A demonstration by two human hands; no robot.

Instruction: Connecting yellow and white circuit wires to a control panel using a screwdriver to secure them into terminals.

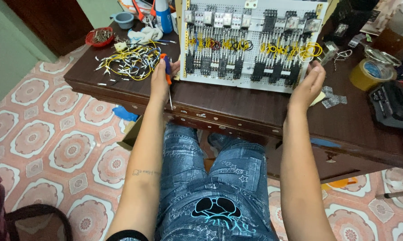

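A white perforated panel stands tilted on the dark wooden table, carrying rows of relays, black sockets and yellow wiring. My left hand grips the panel's left edge and also holds an orange-handled screwdriver, its blade pointing down toward me. At the panel's lower right corner, my right hand holds the right edge with fingers curled around it.
A heap of yellow and white wires lies left of the panel, with a red bowl of screws behind it. A tape roll and a black pouch sit at the right. My knees are under the table edge.
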